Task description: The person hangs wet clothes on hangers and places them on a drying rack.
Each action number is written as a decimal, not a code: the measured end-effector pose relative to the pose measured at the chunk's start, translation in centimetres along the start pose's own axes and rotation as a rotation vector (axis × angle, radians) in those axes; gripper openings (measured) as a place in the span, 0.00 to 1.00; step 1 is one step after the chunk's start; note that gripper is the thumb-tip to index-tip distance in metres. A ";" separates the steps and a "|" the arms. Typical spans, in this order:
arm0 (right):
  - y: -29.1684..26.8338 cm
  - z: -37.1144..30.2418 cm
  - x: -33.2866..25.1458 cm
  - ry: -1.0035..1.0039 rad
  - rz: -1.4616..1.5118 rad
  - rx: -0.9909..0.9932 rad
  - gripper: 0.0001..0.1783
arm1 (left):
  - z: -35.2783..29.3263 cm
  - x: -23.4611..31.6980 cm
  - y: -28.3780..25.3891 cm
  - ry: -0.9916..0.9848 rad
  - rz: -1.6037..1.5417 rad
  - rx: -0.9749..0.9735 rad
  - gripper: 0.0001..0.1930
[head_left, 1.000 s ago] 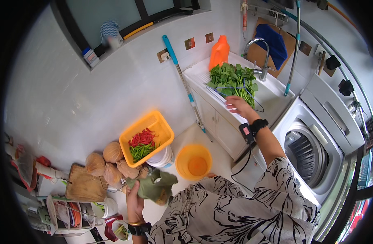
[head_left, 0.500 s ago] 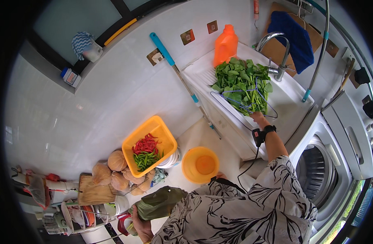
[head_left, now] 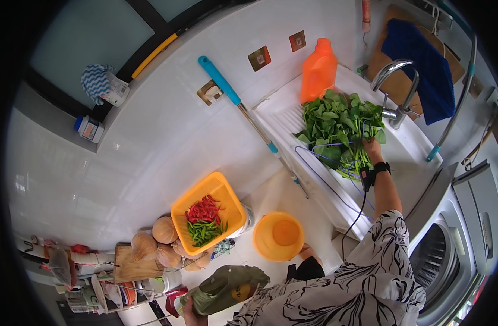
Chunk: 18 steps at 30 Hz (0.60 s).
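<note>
1. White walls (head_left: pixel 135 163) are surrounding me, and a white sink (head_left: pixel 409 163) is standing on my right, with leafy greens (head_left: pixel 336 117) lying heaped in it and onto its ridged side
2. My right hand (head_left: pixel 373 150) is grasping stalks of those greens, as far as I am seeing, though leaves are hiding the fingertips; a loose hold could be letting strands slip away
3. Blue wire (head_left: pixel 313 168) is lying across the stalks and over the sink's front edge, so a pull on the greens could be dragging it along, tangling and tearing leaves
4. My left fingers are clenching a dark green bag (head_left: pixel 222 290), well apart from the sink; its limp folds are sagging, so a weak pinch could be letting it slide down
5. Black cord (head_left: pixel 361 214) is hanging by my right wrist, and a wide arm swing could be snagging it
6. An orange bottle (head_left: pixel 318 70) is standing just beside the leaves, where a shove against the heap could be toppling it
7. Near my foot (head_left: pixel 310 253), a yellow bucket (head_left: pixel 263 243) is standing on the floor, and a careless step could be tipping it
</note>
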State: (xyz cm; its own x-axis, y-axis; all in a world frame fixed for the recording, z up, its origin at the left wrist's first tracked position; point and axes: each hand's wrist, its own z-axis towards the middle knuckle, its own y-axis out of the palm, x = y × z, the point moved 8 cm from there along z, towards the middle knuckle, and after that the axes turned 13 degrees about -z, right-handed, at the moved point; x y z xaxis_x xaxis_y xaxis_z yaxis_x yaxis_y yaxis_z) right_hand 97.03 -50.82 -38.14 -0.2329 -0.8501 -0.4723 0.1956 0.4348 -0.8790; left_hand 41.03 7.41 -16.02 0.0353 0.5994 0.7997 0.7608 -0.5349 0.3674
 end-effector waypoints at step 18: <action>-19.7 -8.9 -10.9 -0.346 0.320 0.318 0.08 | 2.8 -2.7 4.5 -0.157 -0.130 -0.073 0.21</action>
State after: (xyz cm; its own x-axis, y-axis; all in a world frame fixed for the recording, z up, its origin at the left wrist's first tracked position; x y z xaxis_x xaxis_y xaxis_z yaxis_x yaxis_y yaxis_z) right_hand 87.22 -47.45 -16.23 0.2000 -0.7620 -0.6159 0.4950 0.6210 -0.6077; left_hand 46.15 5.09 -17.88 0.0447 0.7486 0.6615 0.7170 -0.4851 0.5005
